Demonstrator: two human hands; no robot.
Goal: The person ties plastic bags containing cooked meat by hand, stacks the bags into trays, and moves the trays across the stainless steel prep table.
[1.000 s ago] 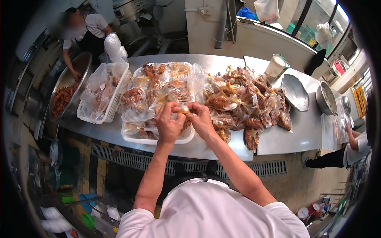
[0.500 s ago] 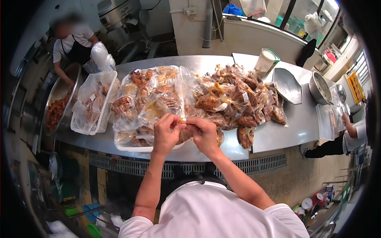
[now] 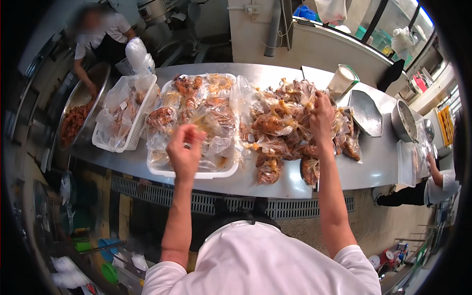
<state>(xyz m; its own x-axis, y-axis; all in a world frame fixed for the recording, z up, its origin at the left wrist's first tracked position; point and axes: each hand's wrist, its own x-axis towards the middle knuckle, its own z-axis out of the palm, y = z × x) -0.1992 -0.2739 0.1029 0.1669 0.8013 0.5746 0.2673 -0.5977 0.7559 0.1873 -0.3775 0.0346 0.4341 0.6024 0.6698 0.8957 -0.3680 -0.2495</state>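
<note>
My left hand (image 3: 185, 148) hovers over the front of a white crate (image 3: 231, 173), fingers loosely curled and apart, with nothing visible in them. Under and beyond it lie clear plastic bags of reddish-brown cooked meat (image 3: 162, 117) in the crate. My right hand (image 3: 322, 115) reaches across a pile of tied bags of meat (image 3: 290, 120); its fingers are closed at the top of one bag (image 3: 308, 92), partly hidden by the hand. One tied bag (image 3: 269, 169) sits at the near side of the pile, left of my right forearm.
A second white basket (image 3: 132, 140) with bagged meat stands at left. Beyond it, a co-worker (image 3: 105, 37) reaches into a large metal bowl of meat (image 3: 66, 135). On the right are a white container (image 3: 343, 77), a metal tray (image 3: 366, 114), a pot (image 3: 400, 115) and another person's arm (image 3: 435, 167).
My hands have parted from a pinch over the crate's edge. The left moved left; the right moved right and forward onto the pile. A tied bag now lies at the pile's near side.
</note>
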